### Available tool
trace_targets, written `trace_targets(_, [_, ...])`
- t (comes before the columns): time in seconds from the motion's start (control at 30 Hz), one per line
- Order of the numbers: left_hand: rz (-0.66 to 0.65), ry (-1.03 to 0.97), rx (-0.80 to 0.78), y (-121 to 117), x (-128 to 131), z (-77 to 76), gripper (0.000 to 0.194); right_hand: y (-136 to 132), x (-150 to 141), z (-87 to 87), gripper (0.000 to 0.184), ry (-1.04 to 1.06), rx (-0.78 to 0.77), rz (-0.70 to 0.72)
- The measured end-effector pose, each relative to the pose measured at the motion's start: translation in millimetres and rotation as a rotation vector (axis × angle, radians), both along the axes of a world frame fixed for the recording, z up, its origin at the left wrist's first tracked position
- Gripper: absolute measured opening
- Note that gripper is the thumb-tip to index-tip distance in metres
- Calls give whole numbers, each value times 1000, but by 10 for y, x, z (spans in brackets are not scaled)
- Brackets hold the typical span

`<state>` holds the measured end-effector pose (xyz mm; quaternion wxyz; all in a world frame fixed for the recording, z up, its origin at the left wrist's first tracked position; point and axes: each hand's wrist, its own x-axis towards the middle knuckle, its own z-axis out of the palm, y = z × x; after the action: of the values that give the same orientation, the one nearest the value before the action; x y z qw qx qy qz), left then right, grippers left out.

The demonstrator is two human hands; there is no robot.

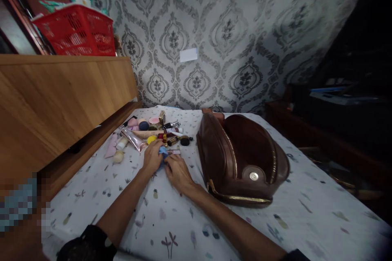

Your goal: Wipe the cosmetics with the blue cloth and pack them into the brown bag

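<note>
My left hand (152,157) is closed on a small crumpled blue cloth (162,151) in the middle of the bed sheet. My right hand (178,172) meets it from the right, its curled fingers pinching the lower part of the same cloth. Part of the cloth is hidden under the fingers. Just beyond the hands lies a loose group of make-up: a shiny pink tube (134,138), a yellow round item (151,139), a dark blue sponge (143,125), a round black pot (184,140) and an upright gold compact (162,117).
A brown leather bag (214,151) stands unzipped to the right of my hands. Along the left runs a wooden headboard (67,98), with a red plastic basket (76,28) on top. A patterned wall (214,40) closes off the far side.
</note>
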<state>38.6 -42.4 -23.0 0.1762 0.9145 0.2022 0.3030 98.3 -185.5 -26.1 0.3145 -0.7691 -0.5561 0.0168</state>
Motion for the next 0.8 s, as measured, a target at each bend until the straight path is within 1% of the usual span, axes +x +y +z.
trace_targets(0.13, [62,-52,-23,120,-14,10,40,30,107,-155,53,35,97,-73])
trace_targets(0.2, [92,-59,-32,166,-31,22,37,22,144,-240,57,60,158,-89])
trace_targets(0.3, [131,-52,-23,183,-41,41,36,11,174,-304,52,92,205,-80])
trace_targets(0.43, [191,7,28,145,29,105,31,-12,162,-261,46,119,206,-90])
trace_targets(0.53, [240,78,76,120,146,202,28,-32,141,-210,42,128,213,-97])
trace_targets(0.67, [279,194,129,86,334,330,34,-42,128,-188,38,125,202,-110])
trace_targets(0.73, [295,249,138,63,417,360,35,-37,129,-195,38,116,202,-111])
trace_targets(0.8, [298,266,126,49,479,366,32,-27,133,-211,37,110,203,-114])
